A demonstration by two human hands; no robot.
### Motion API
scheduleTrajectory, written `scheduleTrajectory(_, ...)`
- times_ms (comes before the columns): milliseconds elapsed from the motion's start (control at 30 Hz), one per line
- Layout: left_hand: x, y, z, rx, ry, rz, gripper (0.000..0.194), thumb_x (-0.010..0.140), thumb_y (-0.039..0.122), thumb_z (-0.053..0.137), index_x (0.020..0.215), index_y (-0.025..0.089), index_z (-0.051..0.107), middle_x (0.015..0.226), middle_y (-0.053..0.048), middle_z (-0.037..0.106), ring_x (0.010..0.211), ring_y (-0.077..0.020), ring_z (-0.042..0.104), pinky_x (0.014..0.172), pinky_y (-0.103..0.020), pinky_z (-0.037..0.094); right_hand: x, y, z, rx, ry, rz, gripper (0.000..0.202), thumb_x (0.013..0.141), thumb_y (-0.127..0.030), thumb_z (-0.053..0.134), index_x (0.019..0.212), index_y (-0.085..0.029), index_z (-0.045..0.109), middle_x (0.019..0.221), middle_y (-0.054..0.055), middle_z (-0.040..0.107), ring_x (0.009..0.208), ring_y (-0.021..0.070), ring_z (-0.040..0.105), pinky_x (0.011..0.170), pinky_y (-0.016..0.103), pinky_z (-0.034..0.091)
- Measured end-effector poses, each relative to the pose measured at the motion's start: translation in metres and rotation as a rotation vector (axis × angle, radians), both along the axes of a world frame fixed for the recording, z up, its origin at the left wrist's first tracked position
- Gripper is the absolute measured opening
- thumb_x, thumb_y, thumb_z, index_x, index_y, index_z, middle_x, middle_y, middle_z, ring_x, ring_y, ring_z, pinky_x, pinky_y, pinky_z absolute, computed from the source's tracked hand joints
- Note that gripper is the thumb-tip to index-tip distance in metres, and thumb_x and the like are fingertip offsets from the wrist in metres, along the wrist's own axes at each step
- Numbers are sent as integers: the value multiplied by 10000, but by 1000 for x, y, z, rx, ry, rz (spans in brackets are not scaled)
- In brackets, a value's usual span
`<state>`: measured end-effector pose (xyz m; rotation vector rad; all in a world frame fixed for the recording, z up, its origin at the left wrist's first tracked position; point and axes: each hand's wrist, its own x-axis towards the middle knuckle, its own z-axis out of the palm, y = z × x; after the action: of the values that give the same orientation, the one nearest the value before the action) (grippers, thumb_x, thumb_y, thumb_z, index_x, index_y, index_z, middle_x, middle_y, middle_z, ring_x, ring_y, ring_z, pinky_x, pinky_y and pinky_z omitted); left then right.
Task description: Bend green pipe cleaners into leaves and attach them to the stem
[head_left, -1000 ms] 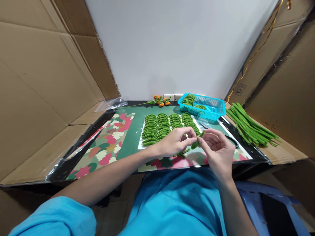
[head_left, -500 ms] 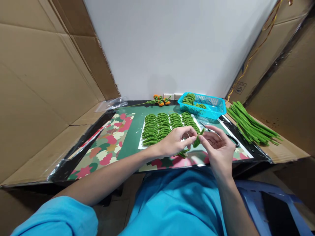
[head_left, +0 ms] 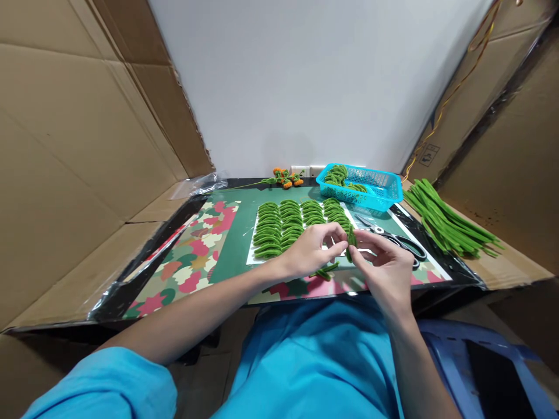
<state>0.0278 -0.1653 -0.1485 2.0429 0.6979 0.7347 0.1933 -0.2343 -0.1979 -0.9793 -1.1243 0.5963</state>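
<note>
Between both sets of fingertips is a short, fuzzy green pipe-cleaner piece [head_left: 350, 240], standing nearly upright. My left hand [head_left: 315, 247] pinches it from the left, and my right hand [head_left: 386, 265] pinches it from the right. Beneath my left hand a few loose green pipe-cleaner pieces [head_left: 325, 271] lie on the mat. Just behind the hands, a white sheet [head_left: 250, 256] bears several columns of curved green pieces [head_left: 268, 230]. Black-handled scissors [head_left: 408, 247] lie open beside my right hand, partly covered by it.
A blue plastic basket [head_left: 386, 201] with green pieces stands at the back right. Right of it lies a bundle of long green pipe cleaners [head_left: 452, 221]. Orange flowers on a stem [head_left: 288, 177] rest by the wall. Cardboard panels [head_left: 78, 145] enclose both sides.
My right hand has moved slightly left and turned, uncovering more of the scissors. The held green piece has gone from slanted to nearly upright.
</note>
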Motion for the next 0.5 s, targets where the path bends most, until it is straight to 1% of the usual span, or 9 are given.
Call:
scheduleTrajectory(100,1,-3,1,73,31,38,133,958,289,638,927,165,675,802,1,685,704,-132,607,659,-239,452,-4,0,0,-10,-13,-56,290,806,-259,862,1087,-203,816,981,80,813,825,216,786,702,327,685)
scheduleTrajectory(200,2,-4,-1,138,61,91,82,923,245,641,886,174,662,736,17,664,656,-127,598,627,-238,429,-8,0,-2,-21,-27,-100,272,806,-252,848,1071,-199,813,960,70,804,810,207,779,687,314,684)
scheduleTrajectory(367,4,-5,-7,190,83,184,26,841,189,674,835,187,648,711,22,660,637,-129,601,618,-237,429,-7,3,-5,-7,-23,-52,281,806,-265,850,1074,-192,811,932,66,809,777,215,779,691,343,690)
scheduleTrajectory(433,4,-5,-7,199,86,195,21,840,198,675,845,188,657,739,18,677,642,-131,610,627,-240,442,-5,4,-4,-7,-22,-21,274,804,-267,857,1065,-196,814,925,62,812,755,213,778,695,347,689)
scheduleTrajectory(500,3,-4,-7,187,89,185,55,869,231,668,899,187,680,789,11,705,645,-130,619,629,-242,453,-3,5,-3,-15,-29,5,260,804,-270,861,1050,-197,819,889,55,810,725,208,773,679,339,684)
